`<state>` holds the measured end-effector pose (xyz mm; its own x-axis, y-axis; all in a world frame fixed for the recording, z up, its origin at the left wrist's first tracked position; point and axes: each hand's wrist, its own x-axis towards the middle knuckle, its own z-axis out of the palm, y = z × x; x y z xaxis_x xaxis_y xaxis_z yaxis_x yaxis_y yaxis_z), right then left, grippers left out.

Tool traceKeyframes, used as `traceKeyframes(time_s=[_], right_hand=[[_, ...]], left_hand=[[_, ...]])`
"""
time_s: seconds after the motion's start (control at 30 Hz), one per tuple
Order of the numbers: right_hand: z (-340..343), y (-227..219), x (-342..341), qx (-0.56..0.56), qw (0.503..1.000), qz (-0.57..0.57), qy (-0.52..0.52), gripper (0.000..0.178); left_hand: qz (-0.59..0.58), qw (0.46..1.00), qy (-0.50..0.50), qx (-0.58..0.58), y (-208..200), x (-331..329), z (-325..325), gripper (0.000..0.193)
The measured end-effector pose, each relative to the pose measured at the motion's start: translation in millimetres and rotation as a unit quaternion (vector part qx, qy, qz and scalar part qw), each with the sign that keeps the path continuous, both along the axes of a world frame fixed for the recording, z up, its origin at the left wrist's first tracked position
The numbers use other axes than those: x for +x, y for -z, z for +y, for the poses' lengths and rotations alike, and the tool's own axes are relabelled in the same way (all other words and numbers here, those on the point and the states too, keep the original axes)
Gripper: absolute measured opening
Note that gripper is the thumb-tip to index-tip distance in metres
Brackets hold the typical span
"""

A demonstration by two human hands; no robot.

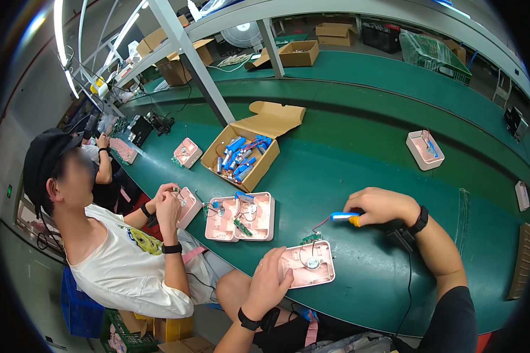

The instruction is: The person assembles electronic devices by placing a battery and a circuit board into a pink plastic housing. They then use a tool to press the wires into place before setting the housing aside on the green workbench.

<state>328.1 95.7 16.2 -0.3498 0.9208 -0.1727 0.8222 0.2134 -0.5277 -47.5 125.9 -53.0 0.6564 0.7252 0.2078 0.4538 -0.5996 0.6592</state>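
In front of me lies an open pink plastic housing (pixel 325 275) with a round silver speaker inside. My left hand (pixel 269 279) grips its left end, fingers and thumb over the rim. A small green circuit board (pixel 311 238) sits at the housing's far edge. My right hand (pixel 378 206), above the bench right of the housing, pinches a blue cylindrical battery (pixel 339 216). A red wire runs from the battery towards the board. Something yellow-orange (pixel 354 220) shows at my right thumb; I cannot tell what it is.
Two joined pink housings (pixel 239 236) with a battery and boards lie to the left. Behind them stands a cardboard box (pixel 251 179) of blue batteries. At left, a co-worker (pixel 129 259) handles another housing. More housings (pixel 425 150) lie farther off on the green bench (pixel 359 159).
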Motion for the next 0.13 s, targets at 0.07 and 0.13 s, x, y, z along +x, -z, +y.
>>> traceKeyframes(time_s=[0.07, 0.13], right_hand=[[-4.3, 12.7, 12.3, -0.055, 0.997, -0.001, 0.055, 0.036], [-4.0, 34.6, 12.6, 0.001, 0.997, -0.028, 0.071, 0.043]], left_hand=[[0.012, 1.000, 0.005, 0.002, -0.6, 1.0, -0.2, 0.059], [0.043, 0.999, 0.020, 0.015, 4.2, -1.6, 3.1, 0.072]])
